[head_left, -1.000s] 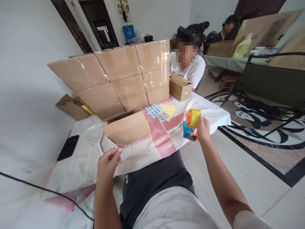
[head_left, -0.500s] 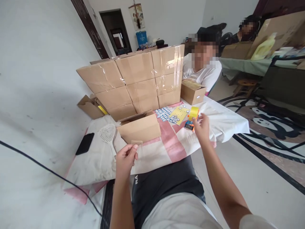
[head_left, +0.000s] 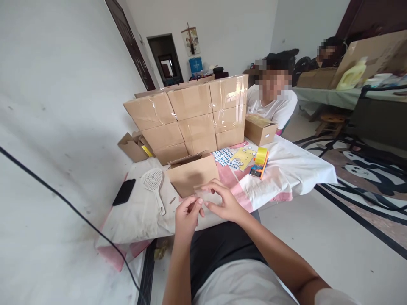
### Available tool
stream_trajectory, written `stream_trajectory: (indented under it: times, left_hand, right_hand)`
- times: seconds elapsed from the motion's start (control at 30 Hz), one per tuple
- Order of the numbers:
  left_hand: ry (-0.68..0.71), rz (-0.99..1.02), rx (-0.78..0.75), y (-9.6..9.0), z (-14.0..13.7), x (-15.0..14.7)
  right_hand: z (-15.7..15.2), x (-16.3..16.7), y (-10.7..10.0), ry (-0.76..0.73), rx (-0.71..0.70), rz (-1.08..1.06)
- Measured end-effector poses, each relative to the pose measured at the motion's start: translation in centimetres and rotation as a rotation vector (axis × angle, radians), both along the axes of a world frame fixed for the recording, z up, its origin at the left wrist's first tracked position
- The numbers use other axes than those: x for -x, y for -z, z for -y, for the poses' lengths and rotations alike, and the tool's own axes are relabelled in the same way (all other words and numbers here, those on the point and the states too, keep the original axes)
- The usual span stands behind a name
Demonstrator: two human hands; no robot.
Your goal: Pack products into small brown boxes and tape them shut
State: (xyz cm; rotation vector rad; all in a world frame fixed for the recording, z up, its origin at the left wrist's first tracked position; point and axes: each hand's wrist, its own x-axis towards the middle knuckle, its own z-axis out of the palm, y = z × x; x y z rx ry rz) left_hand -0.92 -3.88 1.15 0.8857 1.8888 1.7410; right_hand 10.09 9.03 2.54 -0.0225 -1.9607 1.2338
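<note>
My left hand [head_left: 188, 214] is closed, with thumb and forefinger pinching a small strip of clear tape [head_left: 199, 192]. Close against it, my right hand [head_left: 224, 201] has its fingers bent and thumb apart, the fingertips beside the strip; whether they touch it I cannot tell. Just beyond both hands stands a cardboard box [head_left: 193, 173] with its top flaps up. To the right lies a tape dispenser [head_left: 260, 163], orange and blue with a yellow roll, and neither hand is on it.
Taped cardboard boxes [head_left: 195, 120] are stacked behind the work. A white slotted scoop [head_left: 153, 180] and a black phone [head_left: 124, 192] lie left. Label sheets [head_left: 243, 159] rest near the dispenser. Another person [head_left: 270, 106] sits behind a closed box [head_left: 260, 129]. A dark cable [head_left: 68, 220] crosses the left side.
My right hand has left the tape dispenser and come over to my left hand. The left hand still pinches the clear tape. The whole view has shifted slightly.
</note>
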Motion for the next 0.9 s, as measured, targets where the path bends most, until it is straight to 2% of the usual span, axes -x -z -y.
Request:
stream_trajectory:
  times: [0.07, 0.2, 0.27, 0.4, 0.5, 0.57, 0.67, 0.77, 0.83, 0.9]
  left_hand:
    - [0.004, -0.002, -0.004, 0.0, -0.1, -0.3]
    - [0.019, 0.011, -0.014, 0.2, -0.3, -1.1]
    - [0.066, 0.045, 0.0, 0.8, -0.2, -1.2]
    - [0.152, 0.126, 0.154, 3.7, 1.9, 0.1]
    - [0.093, 0.143, 0.247, 6.7, 4.6, 1.3]
    - [0.044, 0.16, 0.238, 8.1, 6.2, 1.7]
    - [-0.043, 0.184, 0.148, 8.5, 7.5, 1.5]
    - [-0.063, 0.208, 0.085, 7.4, 7.4, 1.1]
    - [-0.033, 0.219, 0.082, 6.7, 7.0, 0.8]
    - [0.0, 0.229, 0.081, 6.2, 6.4, 0.6]
  right_hand:
    - [0.1, -0.3, -0.3, -0.014, 0.022, 0.01]
    - [-0.1, 0.0, -0.5, 0.093, 0.101, 0.018]
    - [-0.4, 0.3, -0.5, 0.11, 0.094, 0.006]
    - [-1.9, 0.3, -0.6, 0.098, 0.021, 0.017]
    - [-3.7, -0.1, -1.0, 0.207, 0.041, -0.002]
    - [-4.5, 0.0, -0.9, 0.226, 0.027, 0.039]
    - [-3.9, 0.9, 0.7, 0.058, 0.103, 0.232]
    - [-1.4, 2.3, 3.5, -0.149, 0.224, 0.45]
    - [0.4, 3.2, 5.0, -0.24, 0.29, 0.499]
    - [1.6, 3.8, 5.7, -0.269, 0.353, 0.468]
